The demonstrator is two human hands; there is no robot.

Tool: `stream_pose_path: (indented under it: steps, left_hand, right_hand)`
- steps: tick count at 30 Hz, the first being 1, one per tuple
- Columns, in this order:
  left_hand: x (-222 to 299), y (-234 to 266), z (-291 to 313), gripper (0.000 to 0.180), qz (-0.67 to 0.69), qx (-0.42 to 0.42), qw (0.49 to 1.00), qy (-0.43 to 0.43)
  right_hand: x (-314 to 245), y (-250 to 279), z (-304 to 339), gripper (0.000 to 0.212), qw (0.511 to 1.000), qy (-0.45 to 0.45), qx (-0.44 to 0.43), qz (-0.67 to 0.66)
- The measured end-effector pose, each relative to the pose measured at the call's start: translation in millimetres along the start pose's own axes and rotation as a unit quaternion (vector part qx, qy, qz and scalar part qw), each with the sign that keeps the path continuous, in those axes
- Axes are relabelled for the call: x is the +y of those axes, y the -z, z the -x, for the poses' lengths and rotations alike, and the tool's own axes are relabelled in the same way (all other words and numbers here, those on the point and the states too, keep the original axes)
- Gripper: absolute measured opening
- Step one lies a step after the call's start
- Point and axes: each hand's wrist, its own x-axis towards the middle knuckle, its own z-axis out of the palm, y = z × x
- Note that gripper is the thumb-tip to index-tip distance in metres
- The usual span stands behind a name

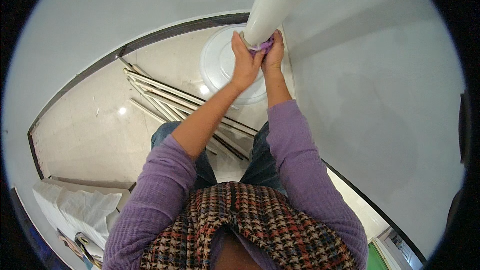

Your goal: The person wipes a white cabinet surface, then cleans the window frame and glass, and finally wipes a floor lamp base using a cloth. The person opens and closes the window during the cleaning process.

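Note:
A thick, glossy white pole (272, 5) rises over a round white base (215, 65) by the wall. My left hand (244, 65) wraps the pole's left side, its thumb against a crumpled purple cloth (265, 46). From the right, my right hand (274, 56) curls around the pole and grips the same cloth. The cloth presses on the pole between both hands; part of it is hidden behind the fingers. Both hands are closed and close together, above the base.
Several long, thin pale strips (170, 97) lie crossed on the tiled floor (95, 105), left of the base and reaching between my legs. Grey walls (360, 85) with dark skirting stand close ahead and to the right. A box-like thing under white sheeting (75, 207) sits at lower left.

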Motion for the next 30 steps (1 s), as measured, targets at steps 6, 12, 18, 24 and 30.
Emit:
stream_pose_path:
  steps: [6,12,18,24,30]
  left_hand:
    - [8,-29,68,0.088,0.186,-0.125,0.961,0.16]
    - [-7,58,28,0.083,0.036,-0.321,0.899,0.296]
    - [64,69,-90,0.081,-0.012,0.036,0.987,-0.156]
    - [92,53,-102,0.077,0.1,-0.065,0.993,-0.011]
    - [80,56,-102,0.071,0.088,-0.036,0.995,-0.015]
  right_hand:
    - [15,26,1,0.039,0.988,-0.141,0.055,-0.021]
    - [-9,75,13,0.034,0.897,-0.383,-0.079,0.205]
    - [-68,43,-6,0.036,0.953,-0.245,-0.005,-0.18]
    - [-42,4,5,0.044,0.981,-0.184,-0.063,0.017]
    - [-45,85,-10,0.039,0.938,-0.237,-0.088,0.235]
